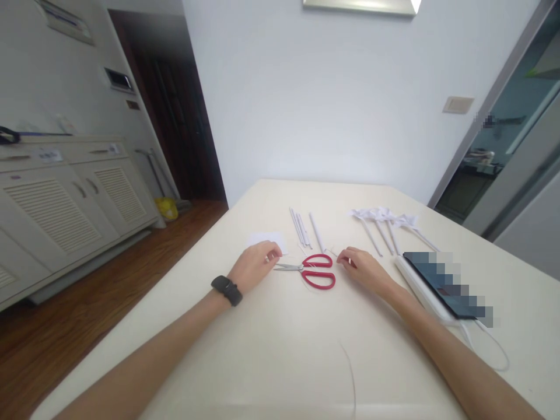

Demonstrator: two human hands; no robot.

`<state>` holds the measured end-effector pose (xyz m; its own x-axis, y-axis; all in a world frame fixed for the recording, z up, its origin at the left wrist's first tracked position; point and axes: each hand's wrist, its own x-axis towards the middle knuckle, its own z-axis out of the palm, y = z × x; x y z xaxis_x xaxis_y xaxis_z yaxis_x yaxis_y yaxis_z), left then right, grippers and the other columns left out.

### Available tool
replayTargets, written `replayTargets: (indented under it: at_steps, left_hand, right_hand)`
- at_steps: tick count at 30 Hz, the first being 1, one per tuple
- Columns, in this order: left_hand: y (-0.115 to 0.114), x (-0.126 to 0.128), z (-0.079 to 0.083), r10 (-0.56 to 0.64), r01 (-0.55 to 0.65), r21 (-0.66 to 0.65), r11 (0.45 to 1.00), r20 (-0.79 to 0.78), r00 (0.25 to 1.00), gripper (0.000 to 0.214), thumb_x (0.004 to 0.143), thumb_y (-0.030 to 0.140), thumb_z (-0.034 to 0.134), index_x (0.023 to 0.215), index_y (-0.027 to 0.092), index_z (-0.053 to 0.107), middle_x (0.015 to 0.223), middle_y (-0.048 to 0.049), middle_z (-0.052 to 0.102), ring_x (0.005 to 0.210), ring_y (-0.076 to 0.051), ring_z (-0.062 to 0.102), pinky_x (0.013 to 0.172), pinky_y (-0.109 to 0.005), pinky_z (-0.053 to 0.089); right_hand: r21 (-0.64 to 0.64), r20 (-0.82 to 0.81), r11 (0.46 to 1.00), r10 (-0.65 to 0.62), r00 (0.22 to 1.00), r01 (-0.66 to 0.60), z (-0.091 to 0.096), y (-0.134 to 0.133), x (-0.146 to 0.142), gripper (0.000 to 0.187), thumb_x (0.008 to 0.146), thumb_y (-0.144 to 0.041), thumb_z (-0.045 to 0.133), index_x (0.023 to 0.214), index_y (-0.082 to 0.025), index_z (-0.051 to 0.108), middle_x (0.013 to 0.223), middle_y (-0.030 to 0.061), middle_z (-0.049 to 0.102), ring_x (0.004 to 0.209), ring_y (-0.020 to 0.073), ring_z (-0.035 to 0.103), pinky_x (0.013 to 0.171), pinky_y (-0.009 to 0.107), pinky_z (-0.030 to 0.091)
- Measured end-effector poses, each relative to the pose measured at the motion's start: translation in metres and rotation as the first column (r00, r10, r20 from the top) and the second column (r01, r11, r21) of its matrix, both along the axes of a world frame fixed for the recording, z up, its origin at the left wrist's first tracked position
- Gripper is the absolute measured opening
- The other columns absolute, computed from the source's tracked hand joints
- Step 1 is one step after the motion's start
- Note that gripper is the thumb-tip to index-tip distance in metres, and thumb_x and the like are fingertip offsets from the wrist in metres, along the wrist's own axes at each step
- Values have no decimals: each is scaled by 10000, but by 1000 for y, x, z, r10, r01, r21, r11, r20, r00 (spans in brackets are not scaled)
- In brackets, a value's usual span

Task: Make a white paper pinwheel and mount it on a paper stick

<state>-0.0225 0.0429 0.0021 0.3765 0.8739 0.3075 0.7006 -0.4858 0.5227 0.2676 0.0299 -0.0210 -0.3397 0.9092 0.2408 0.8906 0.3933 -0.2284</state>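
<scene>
My left hand [257, 263], with a black band on the wrist, is closed in a pinch beside the scissors' blade tips and over the near edge of a white paper square [262, 238]. Red-handled scissors [318, 274] lie flat between my hands, blades pointing left. My right hand [359, 267] is pinched too, just right of the scissors' handles. A fine strand [331, 252] runs close to its fingertips. What either pinch holds is too small to make out. Several white rolled-paper sticks [301, 228] lie beyond the scissors.
Folded white paper shapes on sticks [385, 219] lie at the far right. Nearer stands a dark-screened device [437, 283] on a white block [420, 289] with a cable [503, 356]. Another thin strand [351, 367] lies near the table's front edge. A wall closes off the far side.
</scene>
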Motion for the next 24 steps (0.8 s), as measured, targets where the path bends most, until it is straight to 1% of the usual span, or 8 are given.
replayTargets:
  at_steps: [3, 5, 8, 10, 15, 19, 22, 24]
  left_hand:
    - [13, -15, -3, 58, -54, 67, 996, -63, 996, 164, 784, 272, 467, 841, 198, 602, 899, -50, 629, 859, -217, 572, 787, -339, 436]
    - [21, -25, -6, 95, -85, 97, 992, -99, 991, 180, 770, 285, 496, 873, 192, 610, 955, -58, 635, 913, -236, 570, 824, -360, 425]
    - [30, -36, -12, 128, -112, 110, 988, -156, 979, 237, 764, 306, 539, 953, 185, 613, 1029, -65, 631, 991, -256, 554, 886, -395, 403]
    - [35, -40, -16, 128, -109, 104, 989, -198, 972, 249, 780, 313, 558, 981, 173, 605, 1036, -70, 625, 991, -244, 556, 892, -411, 410]
    - [38, -42, -20, 111, -84, 108, 991, -277, 954, 291, 853, 316, 511, 1080, 137, 545, 1111, -88, 563, 988, -209, 553, 847, -438, 453]
    - [36, -39, -18, 121, -90, 120, 989, -290, 949, 256, 848, 337, 499, 1005, 158, 595, 1053, -77, 608, 994, -222, 556, 878, -417, 428]
    - [35, -39, -15, 128, -95, 124, 988, -297, 946, 259, 874, 345, 434, 955, 184, 621, 999, -66, 637, 958, -225, 572, 858, -386, 436]
    - [34, -38, -14, 129, -96, 121, 988, -307, 943, 258, 885, 334, 428, 981, 172, 605, 1001, -67, 627, 932, -209, 578, 836, -392, 453]
  right_hand:
    - [-1, -6, 1000, 5, 1000, -5, 0, 2, 4, 219, 885, -275, 487, 1036, -137, 565, 1013, 62, 598, 852, 155, 594, 748, 350, 502]
    - [0, -7, 1000, 5, 1000, -5, -1, 4, 6, 221, 884, -276, 488, 1036, -136, 564, 1012, 62, 598, 854, 156, 594, 749, 351, 501]
    - [-2, -13, 1000, 14, 1000, -14, -1, 5, 6, 220, 884, -278, 487, 1034, -138, 566, 1014, 62, 598, 856, 155, 593, 753, 352, 500]
    - [-5, -22, 1000, 20, 1000, -20, -2, 4, 5, 218, 884, -279, 487, 1029, -137, 567, 1008, 61, 599, 850, 154, 593, 748, 350, 500]
    - [4, -73, 999, 42, 996, -42, 0, 1, 3, 203, 884, -283, 485, 983, -132, 578, 963, 51, 604, 820, 146, 588, 736, 341, 490]
    - [16, -147, 997, 74, 986, -73, 3, -5, -6, 193, 902, -224, 412, 938, -158, 591, 937, 53, 606, 771, 135, 570, 705, 296, 457]
    - [5, -204, 990, 140, 969, -143, 6, -10, -16, 222, 894, -182, 376, 964, -193, 587, 964, 48, 613, 804, 132, 570, 701, 253, 443]
    - [-8, -227, 980, 193, 955, -200, 7, -14, -22, 235, 882, -154, 380, 982, -202, 586, 967, 39, 619, 845, 136, 570, 734, 249, 441]
